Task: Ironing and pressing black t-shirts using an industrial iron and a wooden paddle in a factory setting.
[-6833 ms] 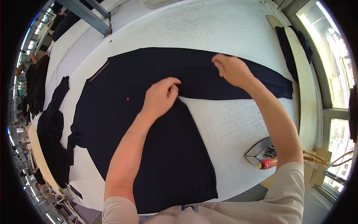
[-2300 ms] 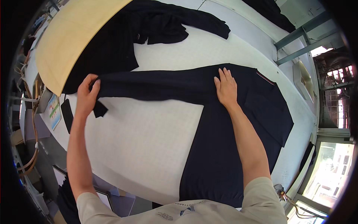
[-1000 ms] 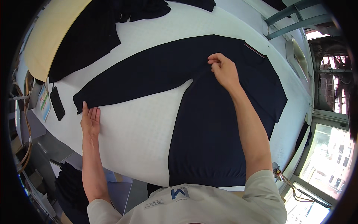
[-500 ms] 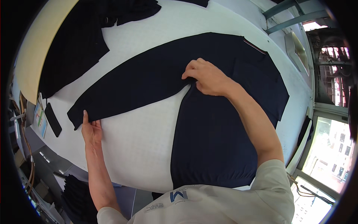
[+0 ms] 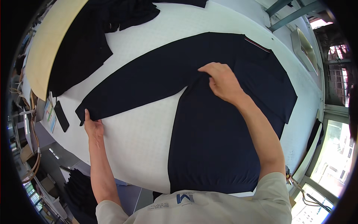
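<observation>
A dark navy long-sleeved top [image 5: 216,138] lies spread over the white table, its hem toward me and its neckline at the far right. One sleeve stretches out to the left. At that sleeve's cuff, my left hand [image 5: 94,127] grips the fabric, thumb on top and the other fingers partly hidden underneath. My right hand [image 5: 225,84] is over the body near the underarm, fingers bent and pointing left, thumb apart from them. I see no fabric caught between its fingers.
Black garments [image 5: 80,56] lie at the far left beside a pale yellow board [image 5: 56,44]. A black phone [image 5: 61,116] rests by the table's left edge. A metal tray [image 5: 304,48] sits at the far right. Dark cloth [image 5: 78,190] is piled below the table's left side.
My right hand has moved right from the underarm, letting go of the fabric it pinched there. My left hand remains on the cuff, which is drawn slightly nearer its fingers. The view has shifted a little.
</observation>
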{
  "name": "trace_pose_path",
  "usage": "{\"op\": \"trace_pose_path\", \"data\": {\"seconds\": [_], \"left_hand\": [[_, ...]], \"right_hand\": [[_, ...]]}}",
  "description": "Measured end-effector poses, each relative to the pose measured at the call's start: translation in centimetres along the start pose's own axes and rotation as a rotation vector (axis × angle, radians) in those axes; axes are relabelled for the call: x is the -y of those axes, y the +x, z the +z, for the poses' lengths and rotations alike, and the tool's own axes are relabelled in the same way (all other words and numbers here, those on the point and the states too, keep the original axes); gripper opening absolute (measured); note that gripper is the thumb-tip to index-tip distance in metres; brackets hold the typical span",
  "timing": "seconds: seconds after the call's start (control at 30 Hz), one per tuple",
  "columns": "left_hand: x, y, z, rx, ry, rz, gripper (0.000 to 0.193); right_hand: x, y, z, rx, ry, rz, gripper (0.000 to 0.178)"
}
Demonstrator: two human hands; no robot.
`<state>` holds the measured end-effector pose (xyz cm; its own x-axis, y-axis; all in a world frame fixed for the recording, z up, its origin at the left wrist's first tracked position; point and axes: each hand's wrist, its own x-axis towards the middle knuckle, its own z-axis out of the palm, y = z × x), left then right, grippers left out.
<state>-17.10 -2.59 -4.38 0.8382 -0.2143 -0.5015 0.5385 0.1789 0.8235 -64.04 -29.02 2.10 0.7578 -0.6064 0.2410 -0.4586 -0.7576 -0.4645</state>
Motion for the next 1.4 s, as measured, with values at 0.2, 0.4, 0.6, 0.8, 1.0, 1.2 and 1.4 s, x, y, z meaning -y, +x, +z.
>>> {"op": "trace_pose_path", "data": {"seconds": [0.2,0.4,0.6,0.8,1.0,1.2,1.4], "left_hand": [[-2.3,-5.2,4.7,0.04,0.176,0.548,0.043],[2.1,-30.6,22.7,0.707,0.389,0.867,0.05],[14.2,-35.8,28.9,1.309,0.874,1.154,0.072],[19.4,-25.0,26.8,0.999,1.431,1.297,0.061],[25.5,-28.9,27.6,0.985,1.671,1.444,0.07],[21.5,-16.4,28.1,0.542,1.822,1.291,0.071],[21.6,-16.5,27.5,0.632,1.771,1.271,0.069]], "right_hand": [[2.5,4.7,2.4,0.55,-0.107,0.072,0.036],[1.6,1.8,-8.9,0.042,0.996,0.375,0.045],[-9.1,-12.0,-17.3,-0.248,1.59,0.847,0.064],[-14.2,-15.1,-8.3,-0.548,-0.099,0.91,0.049],[-12.2,-18.2,-13.7,-0.432,-0.132,1.065,0.043],[-14.2,-21.2,-12.0,-0.616,-0.331,0.92,0.021],[-11.3,-18.4,-6.1,-0.213,-0.466,0.493,0.064]]}}
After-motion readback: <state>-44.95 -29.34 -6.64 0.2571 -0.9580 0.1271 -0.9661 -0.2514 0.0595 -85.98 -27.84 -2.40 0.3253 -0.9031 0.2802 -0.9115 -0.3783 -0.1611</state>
